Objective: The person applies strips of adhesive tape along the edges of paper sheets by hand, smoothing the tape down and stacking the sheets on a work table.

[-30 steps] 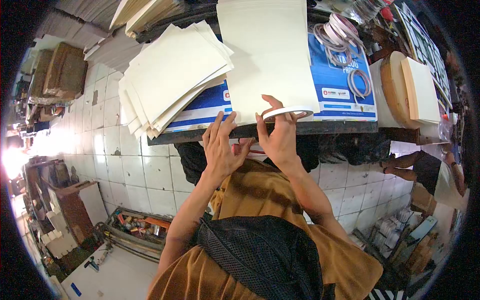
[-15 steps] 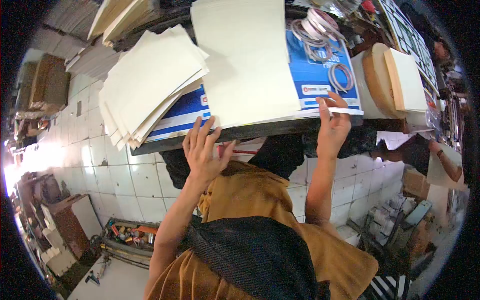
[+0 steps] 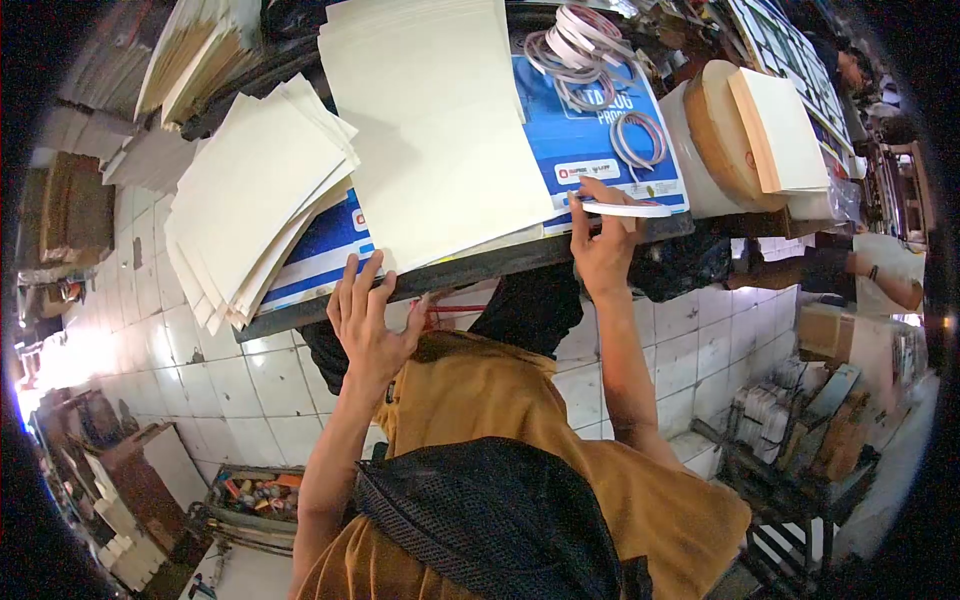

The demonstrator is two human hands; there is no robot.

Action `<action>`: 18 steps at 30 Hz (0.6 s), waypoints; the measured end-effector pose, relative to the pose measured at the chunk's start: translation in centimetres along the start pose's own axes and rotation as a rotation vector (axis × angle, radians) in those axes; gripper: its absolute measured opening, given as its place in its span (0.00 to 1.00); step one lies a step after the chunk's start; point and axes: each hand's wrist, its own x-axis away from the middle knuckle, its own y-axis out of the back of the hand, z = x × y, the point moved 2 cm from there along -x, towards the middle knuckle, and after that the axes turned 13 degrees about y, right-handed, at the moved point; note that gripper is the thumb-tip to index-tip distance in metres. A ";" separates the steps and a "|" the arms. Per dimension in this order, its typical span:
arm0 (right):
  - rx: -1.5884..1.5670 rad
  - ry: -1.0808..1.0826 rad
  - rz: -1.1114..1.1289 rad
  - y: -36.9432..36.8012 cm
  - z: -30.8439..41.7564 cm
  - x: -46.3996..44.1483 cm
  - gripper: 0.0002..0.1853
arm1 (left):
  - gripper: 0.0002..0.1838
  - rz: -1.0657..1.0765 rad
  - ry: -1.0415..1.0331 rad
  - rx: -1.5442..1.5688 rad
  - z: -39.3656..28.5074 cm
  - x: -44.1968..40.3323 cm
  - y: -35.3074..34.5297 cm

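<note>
A cream paper stack lies on the dark-edged table. My left hand has its fingers spread, their tips at the stack's near left corner by the table edge. A thin white roll of tape is in my right hand, its fingers closed round it at the near right, above a blue printed sheet. More white and pinkish tape rolls are heaped on that sheet, with a single ring-shaped roll nearer me. Fanned cream sheets rest at the left.
A round wooden block with a thick cream pad stands at the right. Paper piles rise at the far left. Below left is a tray of small items. Another person's arm shows at the far right.
My right hand has moved rightward with the tape roll, from over the paper stack's near edge to beyond its right corner. My left hand stays near the left corner. The camera view has shifted.
</note>
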 end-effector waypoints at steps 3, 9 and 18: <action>0.049 0.020 0.027 -0.1 0.2 -0.2 0.13 | 0.23 0.024 0.016 0.013 0.0 0.0 0.1; 0.043 0.013 0.029 0.2 1.5 0.3 0.11 | 0.25 0.087 0.113 -0.263 -1.2 -0.5 2.2; -0.187 -0.110 0.107 1.3 7.5 1.0 0.17 | 0.35 0.212 -0.077 -0.086 -9.6 -4.6 -2.7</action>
